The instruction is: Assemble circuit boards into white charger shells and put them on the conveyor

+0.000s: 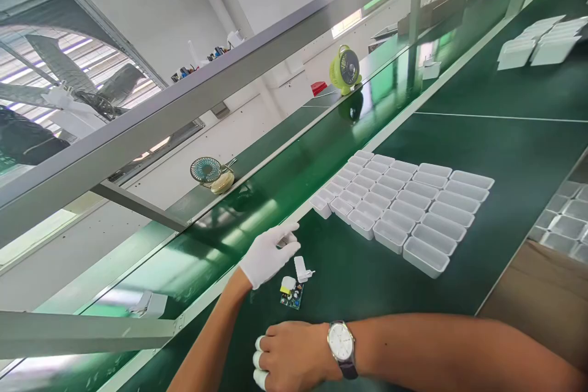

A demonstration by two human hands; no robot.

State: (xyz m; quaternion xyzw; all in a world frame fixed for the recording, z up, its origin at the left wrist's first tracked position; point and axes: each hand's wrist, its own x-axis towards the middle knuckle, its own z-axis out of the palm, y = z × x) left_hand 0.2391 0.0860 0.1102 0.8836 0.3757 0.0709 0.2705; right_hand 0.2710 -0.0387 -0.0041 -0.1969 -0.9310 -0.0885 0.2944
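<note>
My left hand (267, 255), in a white glove, hovers over the green belt (482, 147) with its fingertips pinched on a small white part (289, 239). Just below it lie a white plug housing piece (302, 269) and a small circuit board (291, 294) with a yellow component. My right hand (287, 356), bare with white finger cots and a wristwatch (342, 343), rests on the belt nearer to me. Its fingers are curled under, and what they hold, if anything, is hidden.
Several rows of open white housings (404, 208) stand on the belt to the right. More white parts (542, 43) lie farther along. A small green fan (345, 68) and a teal fan (209, 173) sit on the far ledge. A grey metal rail (184, 98) crosses overhead.
</note>
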